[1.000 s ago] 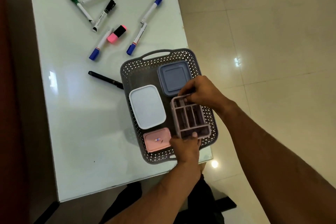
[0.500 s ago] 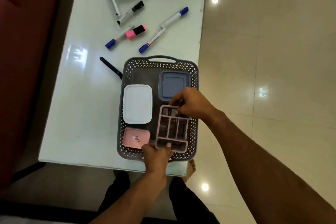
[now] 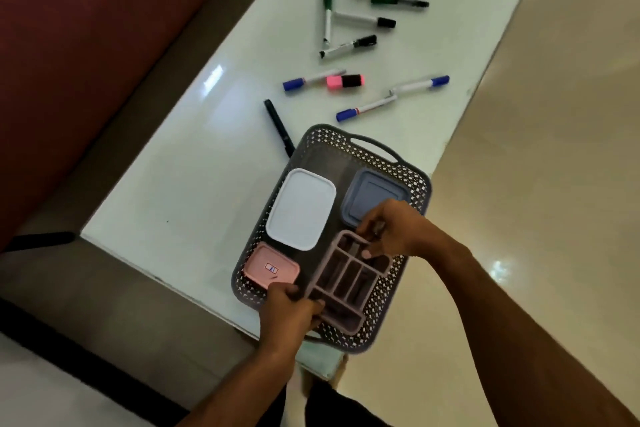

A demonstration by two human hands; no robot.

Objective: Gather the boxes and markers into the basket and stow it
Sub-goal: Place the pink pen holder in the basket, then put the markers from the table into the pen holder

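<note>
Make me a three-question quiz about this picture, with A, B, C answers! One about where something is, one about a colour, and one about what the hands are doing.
1. Where is the pink box?
A. In the basket's near left corner
B. On the sofa
C. Among the markers

2. What colour is the lid of the box in the basket's far right corner?
A. Yellow
B. Blue-grey
C. Red

3. What are the hands doing with the divided organizer?
A. Both hold it
B. Neither touches it
C. Only one touches it

Answers:
1. A: it lies inside the basket, nearest the person, left of the organizer.
2. B: its lid is a dull blue-grey beside the white box.
3. A: the left hand grips its near end and the right hand its far end.
</note>
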